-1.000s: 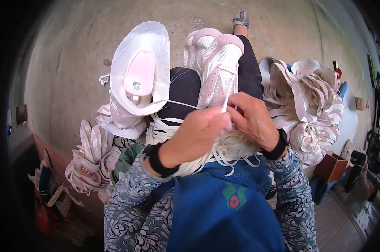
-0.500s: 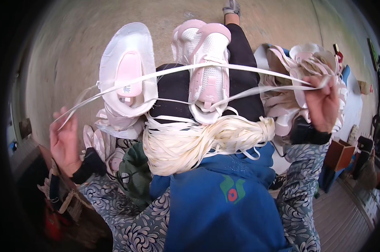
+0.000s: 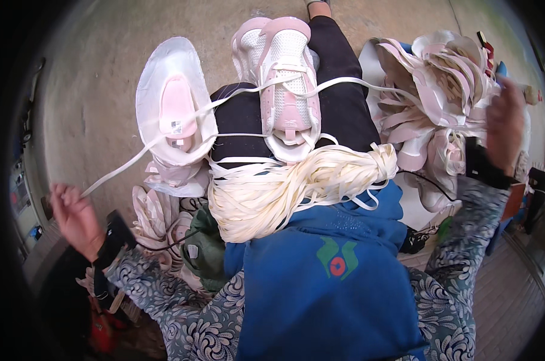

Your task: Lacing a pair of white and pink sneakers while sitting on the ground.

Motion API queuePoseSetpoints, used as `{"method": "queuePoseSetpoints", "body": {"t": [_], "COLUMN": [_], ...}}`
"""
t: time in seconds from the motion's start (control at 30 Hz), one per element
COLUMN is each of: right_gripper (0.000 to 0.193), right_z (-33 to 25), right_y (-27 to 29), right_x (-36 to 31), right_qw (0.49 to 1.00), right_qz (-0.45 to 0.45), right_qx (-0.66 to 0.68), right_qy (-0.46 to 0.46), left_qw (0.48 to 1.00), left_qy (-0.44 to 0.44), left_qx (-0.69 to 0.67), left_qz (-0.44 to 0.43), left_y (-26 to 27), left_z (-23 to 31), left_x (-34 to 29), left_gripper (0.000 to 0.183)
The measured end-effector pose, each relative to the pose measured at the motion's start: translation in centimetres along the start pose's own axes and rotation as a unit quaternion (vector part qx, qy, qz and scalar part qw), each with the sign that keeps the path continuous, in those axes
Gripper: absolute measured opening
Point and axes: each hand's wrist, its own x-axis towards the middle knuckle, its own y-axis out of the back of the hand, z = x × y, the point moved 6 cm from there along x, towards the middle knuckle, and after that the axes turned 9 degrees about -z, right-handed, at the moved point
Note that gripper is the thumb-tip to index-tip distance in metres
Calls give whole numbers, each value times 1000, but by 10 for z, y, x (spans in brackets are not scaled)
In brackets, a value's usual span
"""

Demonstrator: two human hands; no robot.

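Across my lap lies a pink and white mesh shoe upper (image 3: 287,84) with a flat white shoelace (image 3: 236,90) through its upper eyelets. The lace's left part runs taut to my left hand (image 3: 74,213), closed around it with fingertips pinched. On the right the lace sags over my dark trouser leg toward a pile of uppers, where its end is hard to see. My right hand (image 3: 506,123) is raised beyond that pile, its fingers smeared by motion. A thick bundle of cream laces (image 3: 272,195) rests nearer my body, over my blue apron (image 3: 320,301).
At left stands a white and pink upper (image 3: 179,114) with a pale flared edge. The pile of similar uppers (image 3: 447,84) fills the right side. More pink pieces (image 3: 152,210) and a dark green cloth (image 3: 206,253) lie at lower left. Concrete floor (image 3: 110,66) spreads beyond.
My hands have moved farther apart, the left one outward and down, the right one outward. The lace's right part has dropped from my right hand's former place and now hangs slack.
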Motion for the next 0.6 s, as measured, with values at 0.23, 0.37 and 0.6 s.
{"method": "queuePoseSetpoints", "body": {"t": [0.23,0.37,0.6], "right_gripper": [17,13,14], "right_z": [70,69,72], "right_y": [-224,-207,-200], "right_x": [-35,-34,-23], "right_qw": [862,824,908], "right_qz": [-364,-315,-271], "right_qx": [-347,-469,-317], "right_qy": [60,42,43], "left_qw": [909,858,737], "left_qy": [183,254,122], "left_qx": [374,442,652], "left_qz": [-10,-62,-130], "left_y": [-142,-157,-165], "left_z": [-186,-238,-263], "left_x": [58,71,93], "left_gripper": [40,27,22]}}
